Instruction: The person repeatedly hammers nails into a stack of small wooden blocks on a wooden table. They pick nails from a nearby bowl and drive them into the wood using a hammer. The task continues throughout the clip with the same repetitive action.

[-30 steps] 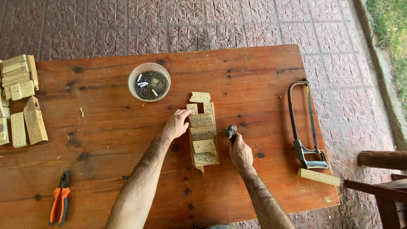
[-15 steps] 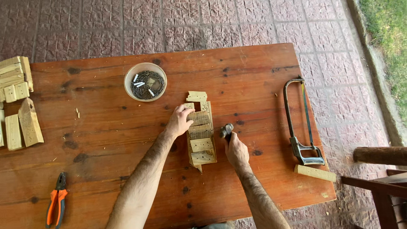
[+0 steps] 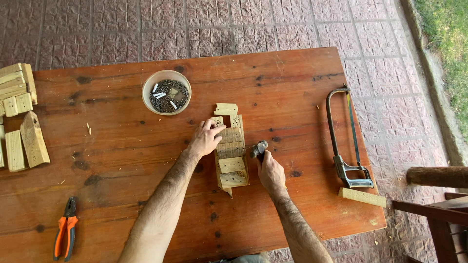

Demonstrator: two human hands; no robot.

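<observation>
The left hand (image 3: pixel 204 139) rests flat on the upper part of a small wooden assembly (image 3: pixel 230 151), fingers spread and pressed onto the slats, thumb toward the top edge. The assembly lies near the middle of the wooden table (image 3: pixel 122 146): a narrow upright board carrying several short cross slats, with 1 loose slat at its top end. The right hand (image 3: pixel 271 173) is closed around the handle of a hammer (image 3: pixel 259 148); the dark metal head sits just beside the right edge of the assembly, level with its middle slats. Whether the head touches the wood cannot be told.

A round bowl of dark nails (image 3: pixel 166 91) stands up-left of the assembly, well apart from both hands. A stack of cut wooden blocks (image 3: pixel 19 117) lies at the left table edge. Orange-handled pliers (image 3: pixel 65 234) lie near the front left corner. A hacksaw (image 3: pixel 346 139) lies at the right side, with 1 short wood offcut (image 3: pixel 362 197) just below its handle.
</observation>
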